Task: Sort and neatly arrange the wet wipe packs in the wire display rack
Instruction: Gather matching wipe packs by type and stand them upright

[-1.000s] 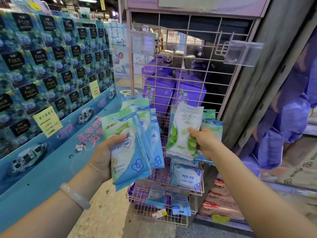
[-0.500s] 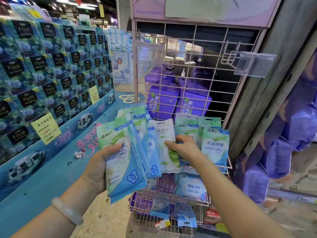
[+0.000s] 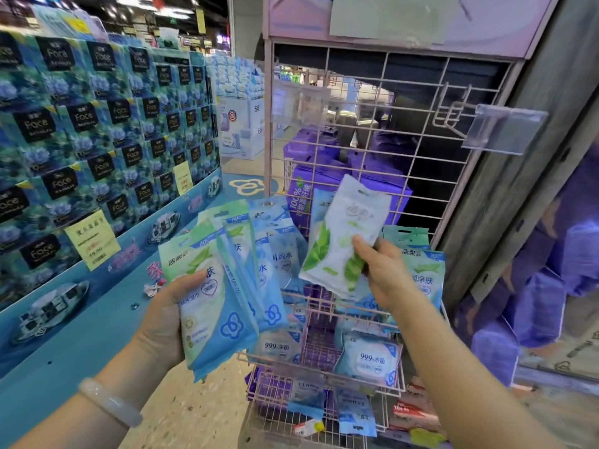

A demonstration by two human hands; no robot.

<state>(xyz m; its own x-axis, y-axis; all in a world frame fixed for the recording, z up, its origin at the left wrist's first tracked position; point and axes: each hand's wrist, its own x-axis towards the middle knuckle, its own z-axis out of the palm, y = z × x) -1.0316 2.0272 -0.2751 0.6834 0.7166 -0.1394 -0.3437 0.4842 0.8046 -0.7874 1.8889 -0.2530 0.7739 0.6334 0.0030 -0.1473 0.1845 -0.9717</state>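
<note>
My left hand (image 3: 162, 322) grips a fanned stack of blue and green wet wipe packs (image 3: 223, 283) in front of the pink wire display rack (image 3: 353, 163). My right hand (image 3: 385, 270) pinches a single white pack with green leaves (image 3: 340, 241), tilted, above the rack's upper basket (image 3: 324, 306). Teal packs (image 3: 424, 273) stand in that basket behind my right hand. Below, packs marked 999 (image 3: 372, 358) lie in the middle basket, and more blue packs (image 3: 355, 413) sit in the lowest one.
A wall of blue tissue boxes (image 3: 97, 147) with yellow price cards runs along the left. Purple packs (image 3: 327, 186) show behind the rack's grid. Clear price-tag holders (image 3: 502, 131) stick out from the rack. A grey pillar (image 3: 518, 189) stands on the right.
My right hand lifted the white leaf pack up and to the right, away from the left-hand stack, tilting it. The left hand and its stack stayed about where they were.
</note>
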